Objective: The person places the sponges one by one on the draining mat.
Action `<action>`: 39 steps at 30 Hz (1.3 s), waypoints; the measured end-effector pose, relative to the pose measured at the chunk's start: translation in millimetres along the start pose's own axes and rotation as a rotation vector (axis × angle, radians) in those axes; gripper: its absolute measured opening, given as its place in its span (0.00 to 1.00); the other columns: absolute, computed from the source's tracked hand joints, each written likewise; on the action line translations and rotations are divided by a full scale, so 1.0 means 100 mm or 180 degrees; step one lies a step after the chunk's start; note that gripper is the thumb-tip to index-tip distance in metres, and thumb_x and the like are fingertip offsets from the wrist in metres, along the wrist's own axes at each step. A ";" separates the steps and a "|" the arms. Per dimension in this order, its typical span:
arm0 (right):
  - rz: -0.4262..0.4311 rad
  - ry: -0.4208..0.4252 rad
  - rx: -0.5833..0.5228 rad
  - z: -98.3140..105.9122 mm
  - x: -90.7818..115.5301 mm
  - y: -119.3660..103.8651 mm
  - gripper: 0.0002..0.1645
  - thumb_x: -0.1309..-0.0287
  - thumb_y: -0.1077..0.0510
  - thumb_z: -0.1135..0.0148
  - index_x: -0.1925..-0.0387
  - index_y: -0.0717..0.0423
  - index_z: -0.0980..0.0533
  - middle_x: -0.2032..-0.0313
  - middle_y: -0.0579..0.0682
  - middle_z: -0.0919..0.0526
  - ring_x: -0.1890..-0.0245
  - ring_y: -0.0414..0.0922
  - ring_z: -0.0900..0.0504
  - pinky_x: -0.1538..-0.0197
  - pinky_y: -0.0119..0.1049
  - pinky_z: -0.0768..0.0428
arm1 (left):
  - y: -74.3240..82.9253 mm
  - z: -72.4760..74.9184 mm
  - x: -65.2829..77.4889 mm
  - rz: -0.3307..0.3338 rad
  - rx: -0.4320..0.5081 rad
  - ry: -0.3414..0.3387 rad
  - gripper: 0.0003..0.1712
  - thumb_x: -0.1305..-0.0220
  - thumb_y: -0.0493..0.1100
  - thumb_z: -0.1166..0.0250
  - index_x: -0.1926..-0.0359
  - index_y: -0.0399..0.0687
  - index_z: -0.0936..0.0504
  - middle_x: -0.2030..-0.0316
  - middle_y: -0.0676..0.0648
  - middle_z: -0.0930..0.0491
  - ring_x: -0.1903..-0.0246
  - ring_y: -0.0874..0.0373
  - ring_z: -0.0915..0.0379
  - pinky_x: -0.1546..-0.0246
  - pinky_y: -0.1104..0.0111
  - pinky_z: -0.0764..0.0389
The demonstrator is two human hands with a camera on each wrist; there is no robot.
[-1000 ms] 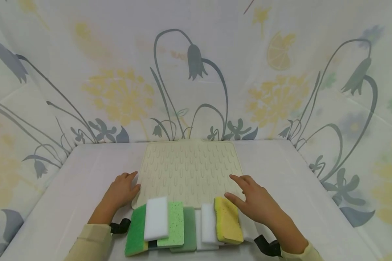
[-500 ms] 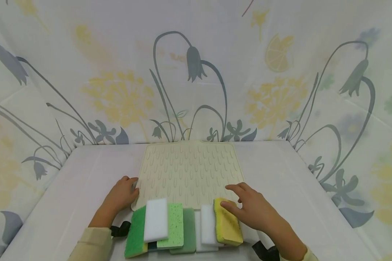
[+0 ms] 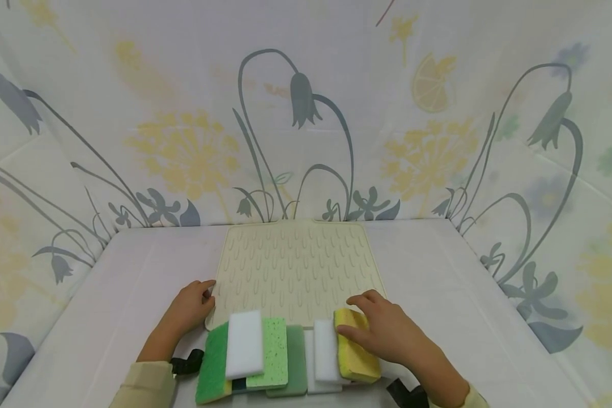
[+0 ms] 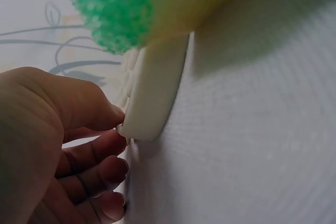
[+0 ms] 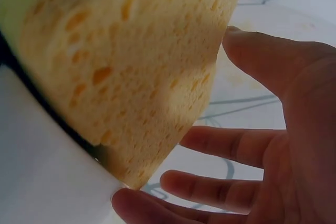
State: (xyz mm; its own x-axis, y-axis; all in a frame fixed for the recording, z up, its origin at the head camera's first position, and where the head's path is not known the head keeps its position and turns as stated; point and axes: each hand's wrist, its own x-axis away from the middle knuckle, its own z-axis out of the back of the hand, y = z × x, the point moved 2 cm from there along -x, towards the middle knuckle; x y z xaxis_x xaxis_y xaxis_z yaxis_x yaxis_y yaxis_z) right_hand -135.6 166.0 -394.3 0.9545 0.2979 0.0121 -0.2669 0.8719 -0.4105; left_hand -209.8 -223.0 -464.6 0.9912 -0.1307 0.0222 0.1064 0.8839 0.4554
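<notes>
A beige drying mat (image 3: 298,272) with raised ridges lies against the back of the table. My left hand (image 3: 188,306) is at its left front edge. In the left wrist view, the thumb (image 4: 97,103) and a curled finger meet at the mat's corner (image 4: 152,95). My right hand (image 3: 387,328) reaches over a tilted yellow sponge (image 3: 357,354), its thumb in front and the index finger above the top. From the right wrist, the thumb and fingertips lie loosely along the edge of the yellow sponge (image 5: 142,72).
Left of the yellow sponge, a row of sponges overlaps along the mat's front: dark green (image 3: 214,362), white (image 3: 244,344), speckled light green (image 3: 272,354), pale green (image 3: 296,360) and white (image 3: 326,351). A flower-printed cloth (image 3: 306,113) stands behind the table.
My right hand has come down and left over the yellow sponge, from the mat's right edge. The left hand has slid slightly toward me along the mat's left edge, its fingers drawing in.
</notes>
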 end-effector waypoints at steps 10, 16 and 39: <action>-0.0068 -0.0103 0.0046 -0.02 -0.02 -0.08 0.32 0.49 0.34 0.34 0.48 0.49 0.22 0.51 0.49 0.22 0.55 0.48 0.19 0.51 0.52 0.22 | 0.03 0.02 0.04 0.0039 0.0045 0.0008 0.25 0.37 0.37 0.42 0.41 0.29 0.26 0.65 0.43 0.22 0.68 0.55 0.28 0.66 0.60 0.25; -0.0090 -0.0085 0.0043 -0.03 -0.01 -0.09 0.29 0.48 0.36 0.34 0.51 0.49 0.21 0.56 0.48 0.18 0.53 0.48 0.20 0.48 0.50 0.24 | 0.03 0.01 0.03 0.0116 0.0103 -0.0022 0.24 0.36 0.37 0.42 0.41 0.29 0.26 0.63 0.42 0.21 0.65 0.53 0.26 0.65 0.60 0.24; 0.0210 0.0119 -0.0071 0.03 -0.15 -0.15 0.26 0.51 0.36 0.32 0.53 0.44 0.22 0.59 0.44 0.21 0.59 0.42 0.21 0.58 0.43 0.23 | -0.03 0.02 0.02 0.0269 0.0344 -0.0081 0.24 0.36 0.37 0.40 0.40 0.31 0.26 0.59 0.41 0.21 0.64 0.55 0.25 0.73 0.68 0.26</action>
State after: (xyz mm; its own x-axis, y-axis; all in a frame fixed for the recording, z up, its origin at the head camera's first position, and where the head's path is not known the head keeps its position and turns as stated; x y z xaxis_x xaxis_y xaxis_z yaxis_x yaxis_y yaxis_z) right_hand -146.6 150.1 -385.3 0.9393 0.3394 -0.0495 -0.3268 0.8418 -0.4296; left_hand -208.8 -227.0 -464.4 0.9938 -0.0703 0.0864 0.0120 0.8389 0.5442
